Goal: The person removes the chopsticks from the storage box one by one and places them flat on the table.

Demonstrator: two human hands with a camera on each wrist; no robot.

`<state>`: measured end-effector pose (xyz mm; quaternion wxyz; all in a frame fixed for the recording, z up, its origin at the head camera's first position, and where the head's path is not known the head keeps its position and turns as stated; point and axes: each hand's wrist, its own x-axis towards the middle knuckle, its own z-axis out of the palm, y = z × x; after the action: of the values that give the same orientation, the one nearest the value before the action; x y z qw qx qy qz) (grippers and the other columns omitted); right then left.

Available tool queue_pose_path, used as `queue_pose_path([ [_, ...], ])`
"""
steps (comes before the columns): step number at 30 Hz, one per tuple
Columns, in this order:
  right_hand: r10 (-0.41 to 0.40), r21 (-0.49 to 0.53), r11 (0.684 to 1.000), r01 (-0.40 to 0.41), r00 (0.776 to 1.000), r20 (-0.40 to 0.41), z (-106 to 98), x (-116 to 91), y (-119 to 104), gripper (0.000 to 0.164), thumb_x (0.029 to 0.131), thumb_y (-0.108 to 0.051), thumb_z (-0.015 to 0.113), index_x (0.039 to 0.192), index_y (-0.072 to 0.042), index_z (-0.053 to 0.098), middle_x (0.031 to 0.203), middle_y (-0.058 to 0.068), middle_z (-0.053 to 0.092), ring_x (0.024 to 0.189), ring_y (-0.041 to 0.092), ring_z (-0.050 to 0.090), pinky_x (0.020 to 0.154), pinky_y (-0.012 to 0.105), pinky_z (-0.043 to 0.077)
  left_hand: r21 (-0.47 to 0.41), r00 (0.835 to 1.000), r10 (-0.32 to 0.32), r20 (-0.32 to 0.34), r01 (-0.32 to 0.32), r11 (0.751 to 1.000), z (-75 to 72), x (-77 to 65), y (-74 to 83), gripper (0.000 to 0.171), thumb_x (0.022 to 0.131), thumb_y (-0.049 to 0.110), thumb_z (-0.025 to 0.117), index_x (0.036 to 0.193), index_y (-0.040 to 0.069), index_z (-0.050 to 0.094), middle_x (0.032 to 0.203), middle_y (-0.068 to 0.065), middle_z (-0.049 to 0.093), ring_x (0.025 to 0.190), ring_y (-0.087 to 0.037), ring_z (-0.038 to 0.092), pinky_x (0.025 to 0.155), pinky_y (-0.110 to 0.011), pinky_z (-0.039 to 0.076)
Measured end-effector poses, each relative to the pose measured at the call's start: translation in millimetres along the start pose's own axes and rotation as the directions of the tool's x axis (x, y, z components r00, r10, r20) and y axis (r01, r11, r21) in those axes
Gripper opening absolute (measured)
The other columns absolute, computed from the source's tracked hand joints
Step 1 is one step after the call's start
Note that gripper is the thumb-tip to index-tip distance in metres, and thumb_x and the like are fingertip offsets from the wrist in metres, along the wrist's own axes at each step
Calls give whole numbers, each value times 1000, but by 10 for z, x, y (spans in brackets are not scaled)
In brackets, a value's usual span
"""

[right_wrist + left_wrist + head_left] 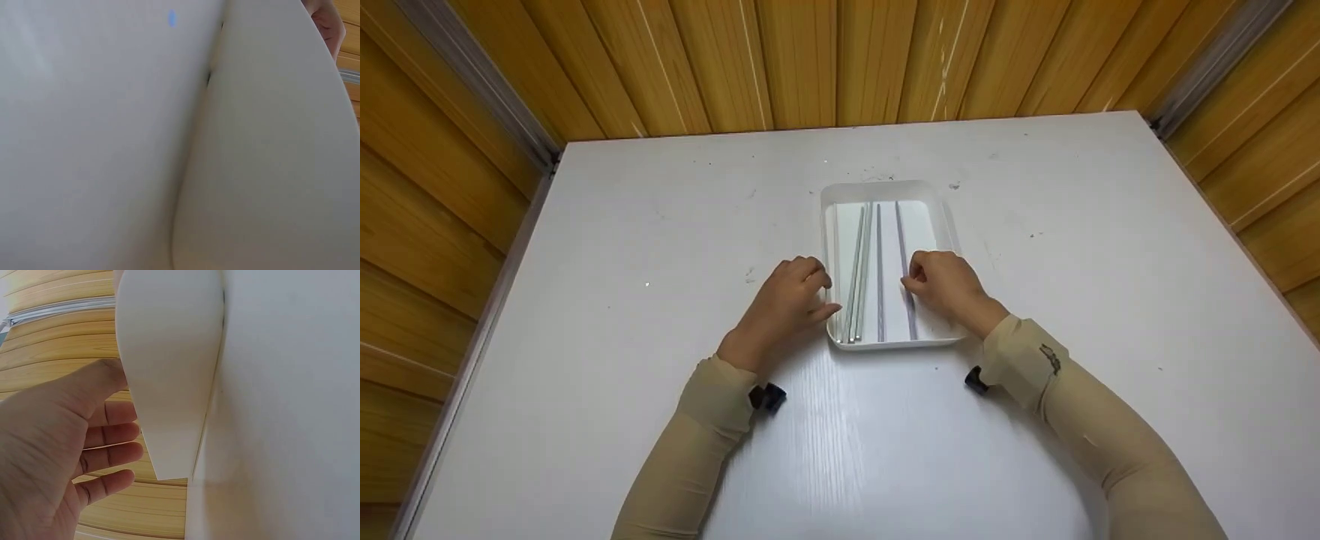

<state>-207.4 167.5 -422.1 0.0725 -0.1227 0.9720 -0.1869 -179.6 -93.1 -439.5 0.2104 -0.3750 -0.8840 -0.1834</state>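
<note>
A white rectangular tray (894, 346) holds several long thin sticks. Pale green sticks (861, 270) lean together on its left half, beside a whitish stick (835, 247) along the left wall. One purple stick (880, 277) lies near the middle and another purple stick (913, 319) farther right. My right hand (949, 283) is over the tray's right side, thumb and curled forefinger pinching the right purple stick. At the left rim is my left hand (787, 296), thumb reaching over the edge. In the left wrist view its fingers (115, 453) are loosely extended beside the tray's wall.
The tray stands on a white table (697, 225) with small dark marks and specks. Wood-patterned panels (802, 67) enclose its back and sides. In the right wrist view, the tray's outer wall (259, 146) hides most of my right hand.
</note>
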Motion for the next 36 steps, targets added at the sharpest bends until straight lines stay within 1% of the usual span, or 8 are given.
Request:
queue_pose_path([
  [4,27,-41,999,-27,1000,9,8,25,-19,21,91,-24,61,89,-4,63,85,11,70,76,22,59,72,38,50,3,1000,0,6,0,1000,2,1,-6,27,79,24,79,89,3,64,93,-5,61,88,-21,58,79,-33,49],
  [9,34,-65,997,-33,999,11,33,54,-32,21,89,-25,62,82,-4,61,81,13,69,71,22,56,70,40,50,-7,1000,1,3,-1,1000,2,6,-6,28,79,24,79,90,2,64,93,-6,61,87,-21,58,78,-33,48],
  [15,45,-88,995,-43,999,21,57,72,-33,23,88,-26,62,79,-5,60,78,12,67,69,21,54,65,39,48,-7,1000,2,6,-2,1000,4,9,-7,28,79,23,78,90,2,64,93,-6,61,88,-21,59,79,-33,48],
  [19,44,-103,994,-41,999,27,62,85,-40,23,89,-26,61,78,-5,59,77,11,66,68,21,52,63,37,47,-13,1000,-3,7,3,1000,1,7,-13,28,79,23,78,90,2,64,94,-6,61,88,-22,59,79,-34,48],
  [25,44,-111,993,-41,999,28,61,94,-44,22,88,-23,59,77,-4,60,77,11,66,68,21,52,63,38,46,6,1000,2,3,-2,1000,10,10,-20,29,78,24,79,90,2,64,93,-6,61,87,-22,59,78,-34,49],
  [32,92,-129,988,-84,994,56,51,100,-37,22,89,-23,58,81,-3,62,82,11,67,70,20,52,63,35,47,-8,999,25,-21,-26,1000,10,2,-16,29,77,22,80,90,2,63,92,-6,60,85,-21,58,76,-33,48],
  [36,92,-109,990,-86,995,46,49,101,-43,22,87,-23,59,82,-2,64,83,12,68,71,21,54,65,38,48,-6,999,26,-27,-26,1000,7,-1,-16,29,77,22,80,90,2,63,92,-6,60,85,-21,58,75,-33,48],
])
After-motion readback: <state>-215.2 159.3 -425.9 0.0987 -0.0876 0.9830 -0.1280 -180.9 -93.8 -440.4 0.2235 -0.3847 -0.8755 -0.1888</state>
